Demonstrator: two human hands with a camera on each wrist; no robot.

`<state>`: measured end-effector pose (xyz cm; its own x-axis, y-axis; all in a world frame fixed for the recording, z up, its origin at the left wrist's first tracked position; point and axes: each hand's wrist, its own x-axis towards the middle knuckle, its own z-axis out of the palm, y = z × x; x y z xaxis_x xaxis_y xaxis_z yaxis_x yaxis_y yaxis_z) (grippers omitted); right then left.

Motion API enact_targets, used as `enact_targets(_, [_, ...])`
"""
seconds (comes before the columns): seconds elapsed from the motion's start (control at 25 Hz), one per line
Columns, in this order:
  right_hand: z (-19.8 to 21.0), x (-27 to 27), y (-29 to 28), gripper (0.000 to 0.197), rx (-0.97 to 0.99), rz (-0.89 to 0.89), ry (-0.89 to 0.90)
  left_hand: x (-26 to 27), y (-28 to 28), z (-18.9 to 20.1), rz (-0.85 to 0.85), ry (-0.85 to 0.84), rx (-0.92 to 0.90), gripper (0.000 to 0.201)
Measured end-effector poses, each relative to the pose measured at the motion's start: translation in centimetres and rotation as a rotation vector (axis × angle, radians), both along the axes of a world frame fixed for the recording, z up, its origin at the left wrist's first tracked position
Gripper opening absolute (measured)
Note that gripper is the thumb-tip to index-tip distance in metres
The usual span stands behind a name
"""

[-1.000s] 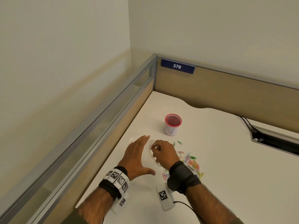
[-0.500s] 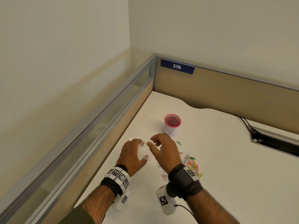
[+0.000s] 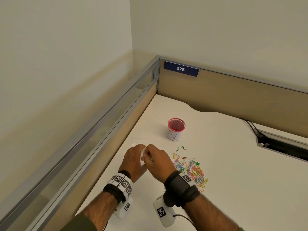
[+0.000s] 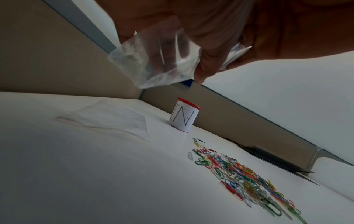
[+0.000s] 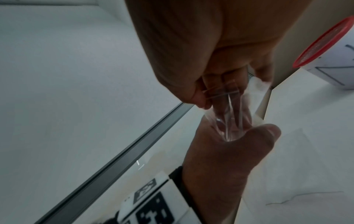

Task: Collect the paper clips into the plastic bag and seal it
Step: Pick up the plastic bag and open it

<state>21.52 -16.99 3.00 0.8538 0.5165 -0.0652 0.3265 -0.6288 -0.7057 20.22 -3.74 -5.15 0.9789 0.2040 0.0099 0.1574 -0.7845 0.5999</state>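
A small clear plastic bag [image 3: 143, 157] is held above the white desk between both hands. My left hand [image 3: 135, 157] grips one side of the plastic bag [image 4: 153, 60], and my right hand [image 3: 156, 158] pinches its top edge [image 5: 229, 94] with thumb and fingers. A pile of coloured paper clips [image 3: 191, 170] lies on the desk just right of my right hand, with two green ones a little apart toward the cup. The paper clips [image 4: 239, 171] spread below and right of the lifted bag in the left wrist view.
A white cup with a red rim [image 3: 175, 129] marked "N" stands beyond the hands. More flat clear plastic [image 4: 107, 119] lies on the desk left of the cup. A partition [image 3: 116, 124] runs along the left edge; a cable slot [image 3: 283, 147] is at the right.
The right hand first lifted the bag off the desk; the left hand, flat before, then curled round it. Both hands now hold the bag closer together, raised off the desk.
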Motion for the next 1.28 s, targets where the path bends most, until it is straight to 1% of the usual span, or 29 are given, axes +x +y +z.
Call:
enact_targets(0.04, [-0.1,0.0,-0.1,0.017,0.016,0.004,0.025,-0.1,0.1,0.2,-0.016,-0.012,0.012,0.040])
enact_targets(0.08, [-0.1,0.0,-0.1,0.016,0.022,0.011,0.039,-0.2,0.2,0.4,-0.044,0.014,0.047,0.036])
enact_targets(0.12, [0.0,0.1,-0.2,0.015,0.024,0.025,0.044,-0.1,0.2,0.4,-0.073,-0.018,0.044,0.036])
enact_targets(0.2, [0.3,0.2,-0.4,0.016,-0.016,0.087,0.018,-0.4,0.1,0.6,-0.060,-0.043,-0.025,0.046])
enact_targets(0.24, [0.3,0.3,-0.4,0.017,-0.054,0.122,-0.003,-0.7,-0.2,1.0,-0.054,-0.034,-0.035,0.051])
enact_targets(0.28, [0.5,0.3,-0.5,0.018,-0.089,0.149,-0.011,-0.8,-0.4,0.9,-0.069,-0.077,-0.043,0.053])
enact_targets(0.36, [0.7,0.2,-0.6,0.019,-0.114,0.184,0.012,-1.0,-0.7,0.4,-0.094,-0.108,-0.036,0.058])
enact_targets(0.52, [1.0,0.0,-0.8,0.022,-0.141,0.205,0.026,-1.0,-1.2,-0.8,-0.093,-0.058,-0.074,0.073])
enact_targets(0.6, [1.2,-0.2,-1.1,0.022,-0.165,0.221,0.017,-1.6,-1.5,-0.5,-0.075,-0.022,-0.116,0.069])
enact_targets(0.72, [1.1,-0.6,-1.4,0.024,-0.208,0.234,0.037,-2.3,-1.9,0.5,-0.035,-0.069,-0.156,0.076])
enact_targets(0.8, [1.0,-0.8,-1.5,0.032,-0.227,0.235,0.068,-2.7,-2.2,1.1,-0.013,-0.097,-0.181,0.077])
enact_targets(0.88, [0.9,-0.8,-1.5,0.038,-0.227,0.236,0.094,-2.9,-2.1,1.6,-0.005,-0.108,-0.246,0.079])
enact_targets(1.0, [1.2,-1.0,-1.4,0.033,-0.232,0.230,0.056,-2.8,-2.0,1.6,-0.037,-0.103,-0.242,0.086])
enact_targets(1.04, [1.4,-1.0,-1.4,0.030,-0.230,0.227,0.029,-2.7,-1.9,1.3,-0.041,-0.091,-0.217,0.085])
enact_targets(1.08, [1.9,-1.0,-1.5,0.029,-0.208,0.221,-0.001,-2.5,-1.8,1.0,-0.048,-0.101,-0.204,0.077])
enact_targets(1.16, [2.9,-1.0,-2.1,0.028,-0.093,0.185,-0.053,-2.5,-1.7,1.1,-0.034,-0.109,-0.223,0.052])
enact_targets(1.2, [3.5,-0.9,-2.7,0.026,-0.014,0.150,-0.088,-2.6,-1.5,1.3,-0.034,-0.117,-0.251,0.047])
enact_targets(1.28, [4.7,-0.2,-4.8,0.021,0.136,0.060,-0.151,-2.9,-1.0,1.1,-0.022,-0.153,-0.303,0.047])
